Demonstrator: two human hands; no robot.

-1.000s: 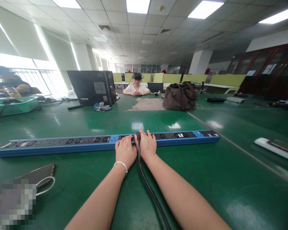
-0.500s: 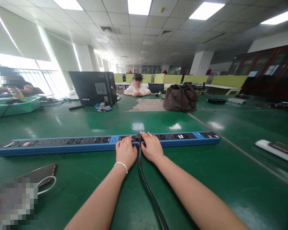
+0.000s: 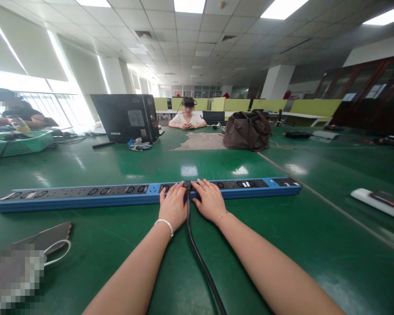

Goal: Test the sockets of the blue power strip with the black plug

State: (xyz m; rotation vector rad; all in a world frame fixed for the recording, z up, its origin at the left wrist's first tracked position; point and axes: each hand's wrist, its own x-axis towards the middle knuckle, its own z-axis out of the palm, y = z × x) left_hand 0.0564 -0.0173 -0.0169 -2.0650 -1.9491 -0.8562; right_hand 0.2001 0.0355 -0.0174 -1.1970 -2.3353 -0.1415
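Note:
A long blue power strip with rows of black sockets lies across the green table in front of me. Near its middle a black plug sits upright at a socket, its thick black cable running down towards me. My left hand rests on the strip just left of the plug, fingers stretched over the top and the index fingertip close to the plug. To the right of the plug, my right hand lies on the strip with fingers apart and thumb near the front edge. Neither hand is closed round the plug.
A dark flat object with a white loop lies at front left. Further back are a green basket, a black computer case, gloves and a brown bag. A white bar lies right. Two people sit beyond.
The view has tilted and shifted slightly. Both hands stay beside the plug; the left fingers are stretched further over the strip, and the right fingers are a little more spread.

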